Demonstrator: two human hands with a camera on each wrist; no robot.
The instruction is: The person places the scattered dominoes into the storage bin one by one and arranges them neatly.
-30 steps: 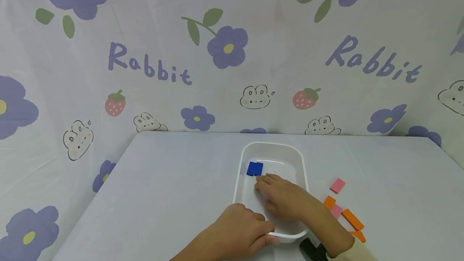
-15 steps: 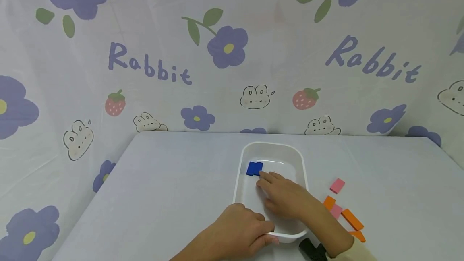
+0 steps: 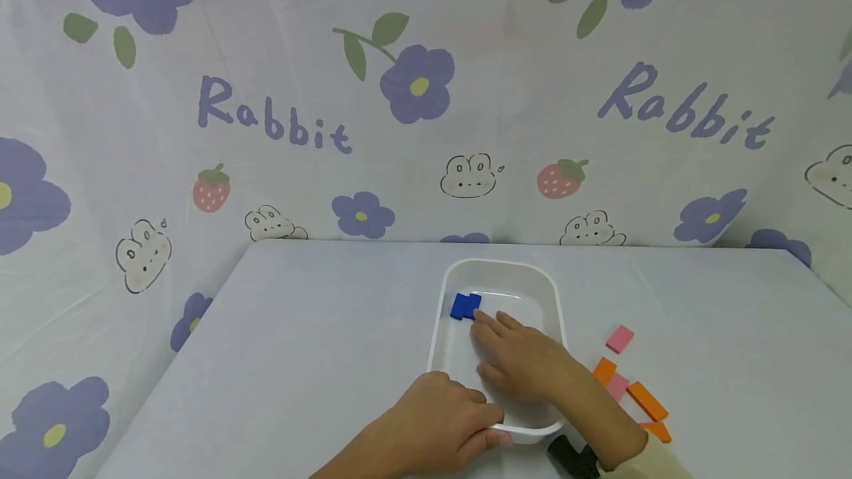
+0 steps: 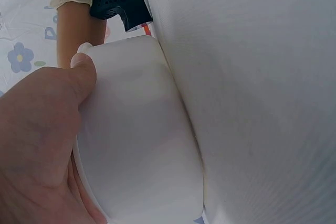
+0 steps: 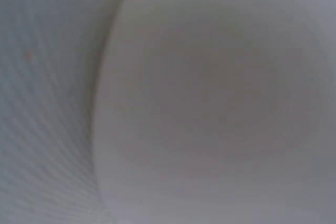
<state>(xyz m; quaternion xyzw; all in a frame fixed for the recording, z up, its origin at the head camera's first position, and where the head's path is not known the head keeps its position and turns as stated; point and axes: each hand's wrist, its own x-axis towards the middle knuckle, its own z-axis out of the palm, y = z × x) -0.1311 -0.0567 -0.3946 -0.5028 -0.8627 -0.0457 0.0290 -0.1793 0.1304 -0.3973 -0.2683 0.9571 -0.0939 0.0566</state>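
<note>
A white plastic tray stands on the table, its near rim gripped by my left hand. In the left wrist view the left thumb lies over that rim, beside the tray's outer wall. Two flat blue blocks sit side by side, slightly offset, in the tray's far left part. Reaching in over the right side, my right hand has its fingers extended, a fingertip at the edge of the right-hand blue block. The right wrist view is blurred and filled mostly by the tray's pale wall.
Right of the tray lie a pink block, a second pink block and several orange blocks, some partly behind the right forearm. A black wrist device sits under the right wrist. A patterned cloth hangs behind the table.
The right hand's fingers have straightened and spread a little. The right-hand blue block has shifted slightly away from me against the other one. The left hand keeps its grip on the tray.
</note>
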